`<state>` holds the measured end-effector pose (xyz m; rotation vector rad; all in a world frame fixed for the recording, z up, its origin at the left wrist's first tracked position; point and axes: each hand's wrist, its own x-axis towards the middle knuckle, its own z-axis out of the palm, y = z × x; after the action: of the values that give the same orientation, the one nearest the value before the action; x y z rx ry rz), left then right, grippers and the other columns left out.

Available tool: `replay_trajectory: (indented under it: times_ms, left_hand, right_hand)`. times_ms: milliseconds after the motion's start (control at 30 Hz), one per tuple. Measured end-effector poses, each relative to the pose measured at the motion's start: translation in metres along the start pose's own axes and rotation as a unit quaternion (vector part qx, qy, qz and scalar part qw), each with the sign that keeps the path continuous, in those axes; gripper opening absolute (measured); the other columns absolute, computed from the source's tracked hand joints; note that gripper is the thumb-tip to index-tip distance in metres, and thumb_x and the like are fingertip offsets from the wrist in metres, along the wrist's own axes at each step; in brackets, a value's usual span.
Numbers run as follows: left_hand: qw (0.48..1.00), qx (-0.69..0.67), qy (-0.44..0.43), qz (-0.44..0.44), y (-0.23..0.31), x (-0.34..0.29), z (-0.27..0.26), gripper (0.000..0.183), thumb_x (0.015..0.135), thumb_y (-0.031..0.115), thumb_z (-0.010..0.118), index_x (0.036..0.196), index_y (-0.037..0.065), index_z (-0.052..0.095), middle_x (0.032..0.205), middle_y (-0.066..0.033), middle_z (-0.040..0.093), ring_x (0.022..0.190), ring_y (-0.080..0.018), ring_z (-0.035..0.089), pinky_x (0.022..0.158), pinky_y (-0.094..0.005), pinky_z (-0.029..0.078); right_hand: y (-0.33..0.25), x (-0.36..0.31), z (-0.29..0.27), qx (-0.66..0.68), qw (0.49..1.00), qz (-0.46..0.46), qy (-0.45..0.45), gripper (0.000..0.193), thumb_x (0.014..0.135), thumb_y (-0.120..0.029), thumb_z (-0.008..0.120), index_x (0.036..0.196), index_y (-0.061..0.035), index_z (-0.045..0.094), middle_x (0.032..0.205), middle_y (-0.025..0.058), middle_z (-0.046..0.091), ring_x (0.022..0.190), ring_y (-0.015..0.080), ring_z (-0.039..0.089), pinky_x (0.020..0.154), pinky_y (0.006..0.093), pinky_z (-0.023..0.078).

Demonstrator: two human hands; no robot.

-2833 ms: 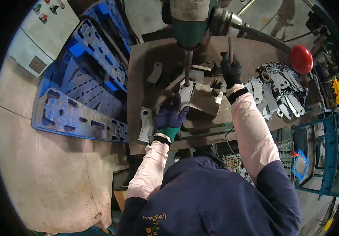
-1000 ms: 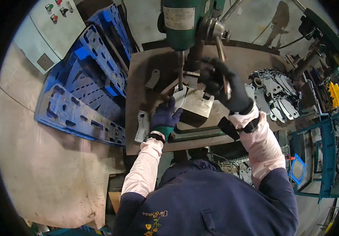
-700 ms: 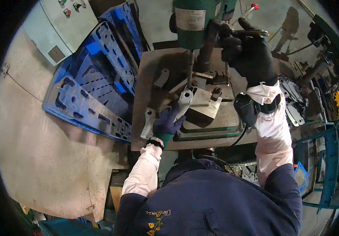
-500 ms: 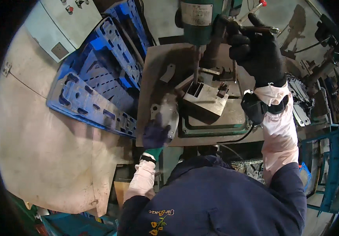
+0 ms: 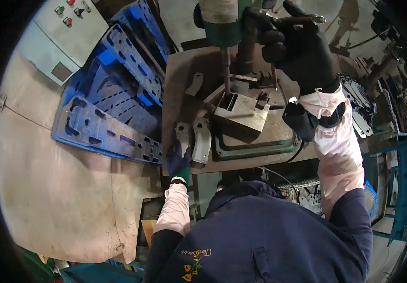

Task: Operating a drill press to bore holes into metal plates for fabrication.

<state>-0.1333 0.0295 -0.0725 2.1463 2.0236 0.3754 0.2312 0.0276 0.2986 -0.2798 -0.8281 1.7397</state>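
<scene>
Our purple-gloved left hand [image 5: 179, 161], its forearm [image 5: 172, 207] stretched forward, is half open, fingers parted around the near end of a curved grey metal plate [image 5: 182, 133] on the brown tabletop [image 5: 176, 75]; we cannot tell whether it grips. Our black-gloved right hand [image 5: 302, 54] is raised on a bent arm [image 5: 338, 151], fingers curled around a round metal lever [image 5: 302, 20], one finger lifted clear.

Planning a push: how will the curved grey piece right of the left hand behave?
The curved piece looks metallic, so probably stiff. Resting broad face up on the table, it should slide rather than roll. Its sheen suggests slipperiness.
</scene>
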Motion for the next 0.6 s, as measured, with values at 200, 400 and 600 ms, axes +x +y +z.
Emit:
replay_trajectory:
  times_ms: [200, 400, 600]
  left_hand:
    - [0.997, -0.072, 0.007, 0.022, -0.017, -0.002, 0.023, 0.069, 0.086, 0.050, 0.056, 0.141, 0.012, 0.038, 0.138, -0.0216, 0.044, 0.127, -0.0392, 0.041, 0.107, -0.0439, 0.032]
    - [1.000, 0.003, 0.000, 0.025, -0.027, 0.005, 0.040, 0.070, 0.083, 0.050, 0.061, 0.138, 0.009, 0.043, 0.134, -0.0217, 0.049, 0.121, -0.0395, 0.047, 0.103, -0.0453, 0.037]
    - [0.997, -0.034, 0.015, 0.072, -0.028, 0.007, 0.034, 0.068, 0.085, 0.048, 0.059, 0.138, 0.009, 0.043, 0.133, -0.0212, 0.049, 0.120, -0.0397, 0.047, 0.101, -0.0453, 0.039]
  right_hand:
    - [-0.003, -0.024, -0.021, -0.154, 0.983, -0.029, 0.099, 0.044, 0.097, -0.042, 0.042, 0.107, -0.0017, 0.056, 0.077, 0.0020, 0.053, 0.067, 0.0092, 0.046, 0.056, 0.0197, 0.035]
    - [-0.015, -0.090, -0.178, -0.537, 0.797, 0.023, 0.276, 0.037, 0.099, -0.036, 0.043, 0.116, -0.0068, 0.059, 0.087, 0.0049, 0.066, 0.063, 0.0081, 0.057, 0.051, 0.0221, 0.043]
    - [0.028, -0.216, -0.354, -0.897, 0.277, 0.197, 0.283, 0.052, 0.077, -0.052, 0.059, 0.102, -0.0061, 0.063, 0.082, 0.0169, 0.067, 0.079, 0.0362, 0.064, 0.073, 0.0468, 0.050]
